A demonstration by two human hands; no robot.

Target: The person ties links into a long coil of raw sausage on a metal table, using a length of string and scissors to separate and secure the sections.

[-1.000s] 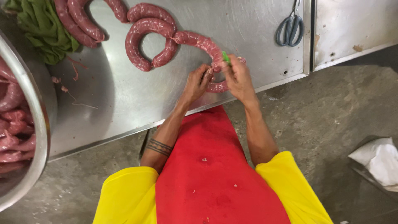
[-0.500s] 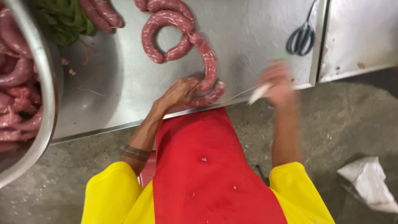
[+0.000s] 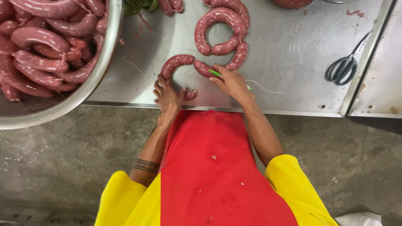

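At the table's (image 3: 125,90) near edge, the left hand (image 3: 167,95) pins a curved sausage link (image 3: 176,63) while the right hand (image 3: 231,81) pinches green string (image 3: 215,73). Tied links (image 3: 222,31) lie beyond; the far-left bowl (image 3: 94,81) stays piled with sausages (image 3: 37,50).

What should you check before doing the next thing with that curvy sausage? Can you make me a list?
1. Left hand is on the curved sausage, near its lower end: ok.
2. Right hand is at the sausage's other end, where a thin green strip sticks out: ok.
3. Strip tied tight: cannot tell, the fingers hide it.
4. Sausage lies fully on the metal table, though close to the front edge: ok.
5. Scissors lie off to the right, clear of both hands: ok.
6. Big bowl of sausages hangs over the table's edge: not ok.
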